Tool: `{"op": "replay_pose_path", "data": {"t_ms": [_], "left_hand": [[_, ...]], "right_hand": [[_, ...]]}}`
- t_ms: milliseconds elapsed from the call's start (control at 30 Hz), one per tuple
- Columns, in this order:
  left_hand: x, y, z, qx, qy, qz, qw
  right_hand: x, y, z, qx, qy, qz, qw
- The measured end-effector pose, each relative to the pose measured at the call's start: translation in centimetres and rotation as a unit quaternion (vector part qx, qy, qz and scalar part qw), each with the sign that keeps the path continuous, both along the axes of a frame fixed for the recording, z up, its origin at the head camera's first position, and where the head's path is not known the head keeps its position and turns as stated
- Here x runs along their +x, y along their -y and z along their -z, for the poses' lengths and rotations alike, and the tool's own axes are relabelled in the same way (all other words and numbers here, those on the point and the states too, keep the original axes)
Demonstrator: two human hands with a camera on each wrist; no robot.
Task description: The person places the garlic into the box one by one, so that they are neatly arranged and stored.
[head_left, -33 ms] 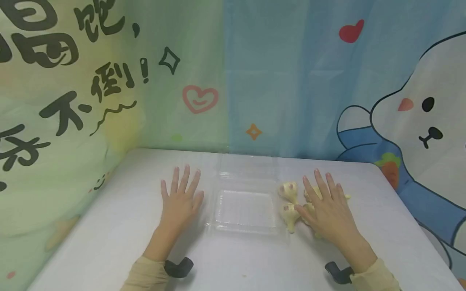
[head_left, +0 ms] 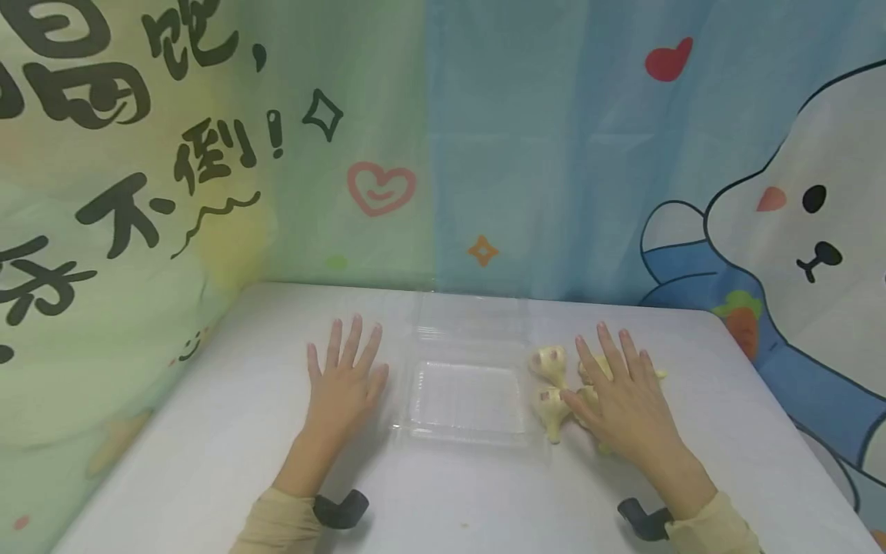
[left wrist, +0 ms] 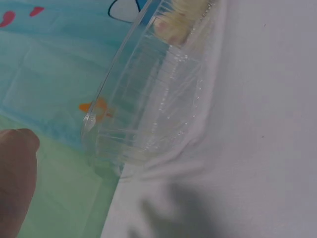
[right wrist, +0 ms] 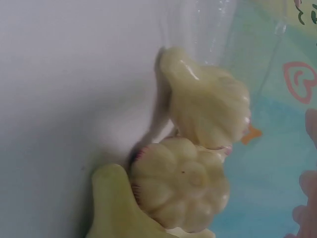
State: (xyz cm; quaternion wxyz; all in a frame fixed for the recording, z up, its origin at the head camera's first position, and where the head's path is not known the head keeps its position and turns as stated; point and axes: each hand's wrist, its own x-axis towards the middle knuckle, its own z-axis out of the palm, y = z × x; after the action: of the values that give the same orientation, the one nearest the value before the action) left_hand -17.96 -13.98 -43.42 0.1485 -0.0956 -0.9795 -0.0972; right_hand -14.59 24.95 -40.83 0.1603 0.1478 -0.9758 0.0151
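Note:
A clear plastic clamshell box lies opened out in the middle of the white table, its lid toward the back. To its right sit several garlic bulbs, pale, smooth and glossy in the right wrist view. My left hand, fingers straight and spread, is left of the box and holds nothing. Over the bulbs on the right is my right hand, also flat with spread fingers; it partly hides some of them. Whether it touches any, I cannot tell.
The white tabletop meets a printed curtain along its back edge. Dark curved pieces stick out at both wrists, beside the beige sleeves.

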Motion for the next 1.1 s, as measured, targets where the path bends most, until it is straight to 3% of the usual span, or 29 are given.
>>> {"op": "replay_pose_path", "data": {"t_ms": [200,367,467,567,633,700,767,833,900,933,1000,1100], "left_hand": [[0.4,0.2,-0.4,0.017,0.009,0.007,0.9998],[0.2,0.8,-1.2,0.067,0.003,0.022,0.9975],[0.0,1.2,-1.6,0.118,0.002,0.046,0.9920],[-0.2,1.5,-1.8,0.187,0.025,0.072,0.9794],[-0.3,1.7,-1.7,0.239,0.051,0.088,0.9658],[-0.6,1.8,-1.5,0.302,0.079,0.100,0.9448],[-1.0,1.9,-1.4,0.372,0.106,0.109,0.9156],[-1.7,2.0,-1.1,0.445,0.127,0.111,0.8792],[-2.3,2.1,-0.9,0.507,0.142,0.114,0.8426],[-2.6,2.1,-0.7,0.528,0.150,0.114,0.8281],[-3.3,2.0,-0.3,0.545,0.163,0.118,0.8138],[-3.9,1.8,0.7,0.546,0.185,0.127,0.8074]], "right_hand": [[0.1,-0.2,-0.3,0.000,0.012,0.006,0.9999],[0.5,-0.9,-1.1,-0.050,0.039,-0.006,0.9980],[1.1,-1.3,-1.5,-0.096,0.036,-0.022,0.9945],[1.9,-1.8,-1.7,-0.128,0.032,-0.030,0.9908],[2.5,-2.1,-1.8,-0.133,0.044,-0.027,0.9898],[3.0,-2.7,-1.7,-0.133,0.070,-0.022,0.9885],[3.5,-3.2,-1.6,-0.124,0.090,-0.019,0.9880],[3.8,-3.8,-1.4,-0.112,0.100,-0.018,0.9884],[4.0,-4.3,-0.8,-0.098,0.086,-0.028,0.9910],[4.0,-4.6,-0.5,-0.091,0.069,-0.038,0.9928],[3.9,-5.1,0.4,-0.078,0.030,-0.058,0.9948],[3.8,-5.9,1.8,-0.056,-0.028,-0.093,0.9937]]}}
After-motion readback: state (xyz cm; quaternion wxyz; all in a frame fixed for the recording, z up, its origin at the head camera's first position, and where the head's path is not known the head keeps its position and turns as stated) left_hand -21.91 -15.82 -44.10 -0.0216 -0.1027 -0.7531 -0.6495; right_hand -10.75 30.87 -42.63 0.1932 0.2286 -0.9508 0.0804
